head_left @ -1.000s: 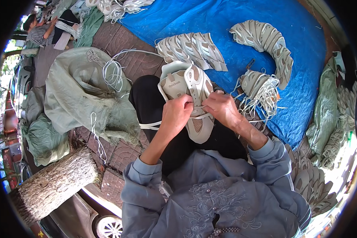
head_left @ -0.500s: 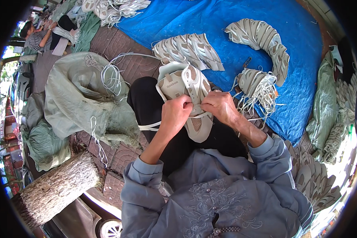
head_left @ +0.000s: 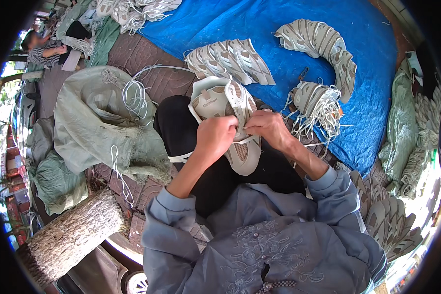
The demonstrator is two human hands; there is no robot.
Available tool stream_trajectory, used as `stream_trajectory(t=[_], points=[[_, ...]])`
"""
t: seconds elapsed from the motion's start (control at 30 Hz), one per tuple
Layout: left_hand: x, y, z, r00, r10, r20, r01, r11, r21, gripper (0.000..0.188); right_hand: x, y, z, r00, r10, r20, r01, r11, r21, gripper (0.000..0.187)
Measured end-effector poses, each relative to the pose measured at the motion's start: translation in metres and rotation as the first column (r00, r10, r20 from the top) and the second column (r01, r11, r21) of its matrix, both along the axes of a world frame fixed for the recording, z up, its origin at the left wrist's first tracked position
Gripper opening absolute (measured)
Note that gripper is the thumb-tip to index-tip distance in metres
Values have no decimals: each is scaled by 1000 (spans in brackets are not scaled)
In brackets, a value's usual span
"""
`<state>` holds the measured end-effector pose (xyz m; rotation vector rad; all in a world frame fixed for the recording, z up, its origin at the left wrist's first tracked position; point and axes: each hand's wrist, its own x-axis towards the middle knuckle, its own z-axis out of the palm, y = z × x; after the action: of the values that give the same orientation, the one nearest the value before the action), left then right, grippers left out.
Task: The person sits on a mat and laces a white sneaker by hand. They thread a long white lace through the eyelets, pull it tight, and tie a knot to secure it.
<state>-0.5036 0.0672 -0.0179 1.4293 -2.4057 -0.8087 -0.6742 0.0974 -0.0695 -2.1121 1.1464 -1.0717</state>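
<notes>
Fingertips of the left hand (head_left: 216, 138) and right hand (head_left: 270, 128) pinch, apparently, a flat white lace (head_left: 180, 158), though knuckles hide the exact hold; a loose pinch could drop it. Across black-trousered legs (head_left: 174, 122) lies the beige-and-white, mesh-panelled shoe upper (head_left: 240, 104), creaseless at the toe, which uneven tugging could skew.

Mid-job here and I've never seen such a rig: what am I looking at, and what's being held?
There's no machine: just a person's bare hands, seen from a head-worn camera looking down; its wide lens bends straight edges. The left hand and right hand pinch at the front of a beige shoe upper over the lap. Ahead, a blue tarp bears a straight row and a curved row of nested uppers, plus a bundle with white laces. A pale sack lies to the left.
</notes>
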Motion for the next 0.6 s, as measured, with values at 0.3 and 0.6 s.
stream_trajectory(t=[0.3,0.6], points=[[9,-2,-7,918,-295,264,367,886,-285,8,5,-1,7,988,-115,103,73,936,343,12],[16,-1,-8,992,-91,-83,78,986,-150,5,11,0,2,993,-115,-10,115,993,-36,13]])
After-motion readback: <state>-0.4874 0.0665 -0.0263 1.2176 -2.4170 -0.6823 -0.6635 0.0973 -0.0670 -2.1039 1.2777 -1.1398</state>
